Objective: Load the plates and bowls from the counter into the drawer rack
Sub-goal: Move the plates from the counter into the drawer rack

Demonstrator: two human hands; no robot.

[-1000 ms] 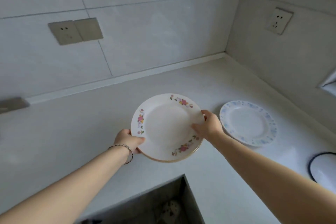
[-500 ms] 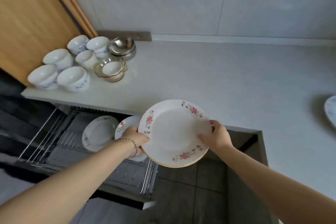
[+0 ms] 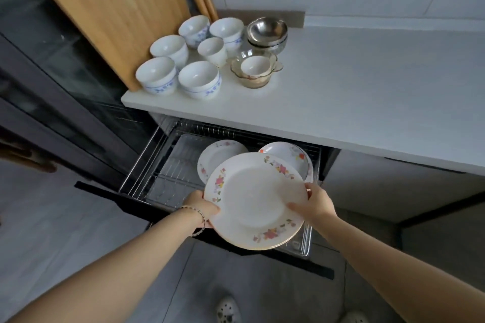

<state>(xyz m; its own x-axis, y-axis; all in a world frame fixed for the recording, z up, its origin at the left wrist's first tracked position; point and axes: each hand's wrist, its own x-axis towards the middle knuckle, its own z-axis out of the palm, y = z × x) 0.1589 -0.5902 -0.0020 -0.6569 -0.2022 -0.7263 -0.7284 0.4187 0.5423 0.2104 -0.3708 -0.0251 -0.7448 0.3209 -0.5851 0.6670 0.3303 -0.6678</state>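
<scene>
The stack of floral plates (image 3: 256,200) was held in the air over the front of the open drawer rack (image 3: 168,165), tilted slightly toward the camera, with at least two rims visible along its lower edge. The left hand (image 3: 206,208) gripped the left rim and the right hand (image 3: 319,202) gripped the right rim, thumb laid on the upper face. The hands were therefore apart, each clamped on an opposite side of the load. Two plates (image 3: 219,155) already stood leaning in the rack behind the stack. The white bowls (image 3: 199,78), the steel bowls (image 3: 267,31) and the glass bowl (image 3: 256,71) sat on the counter (image 3: 367,86) beside the wooden board (image 3: 105,8). Handling judgement: the plates looked like glazed ceramic, so they were probably rigid, brittle and smooth enough to slide on one another. Stacked together they were likely moderately heavy. A two-point hold on opposite rims, thumbs above and fingers below, suited the stack. Any steeper tilt risked the top plate slipping off. For slotting, each plate would best be taken singly by its rim and lowered edge-first between the wires — contact with the plates already racked was the main chipping hazard.
</scene>
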